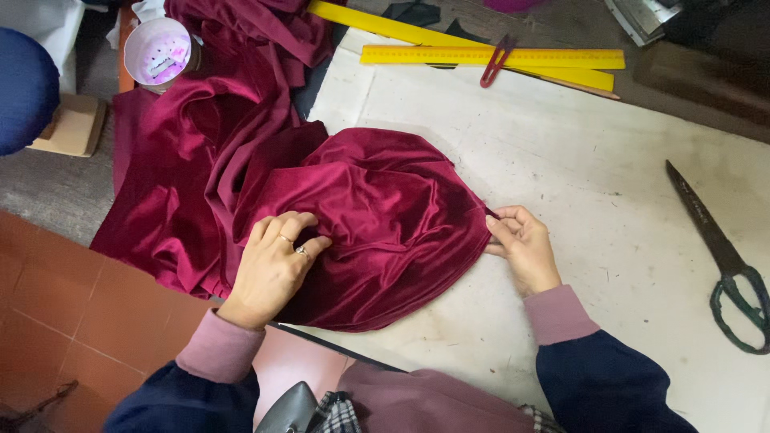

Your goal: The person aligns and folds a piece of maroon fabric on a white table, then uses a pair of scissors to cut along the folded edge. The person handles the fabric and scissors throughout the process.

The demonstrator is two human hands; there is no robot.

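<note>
Pinched on the right edge of the crimson velvet cloth (377, 208), the right hand (523, 247) has its grip closed; the left hand (277, 261) presses flat, fingers spread. Cloth lies bunched mid-frame on the white table (561, 144), unsmoothed, with dark scissors (722, 256) untouched at right.

Dark red velvet cloth (377, 216), crumpled, shiny folds, bunched on white table's left part, trailing off far-left edge.
</note>
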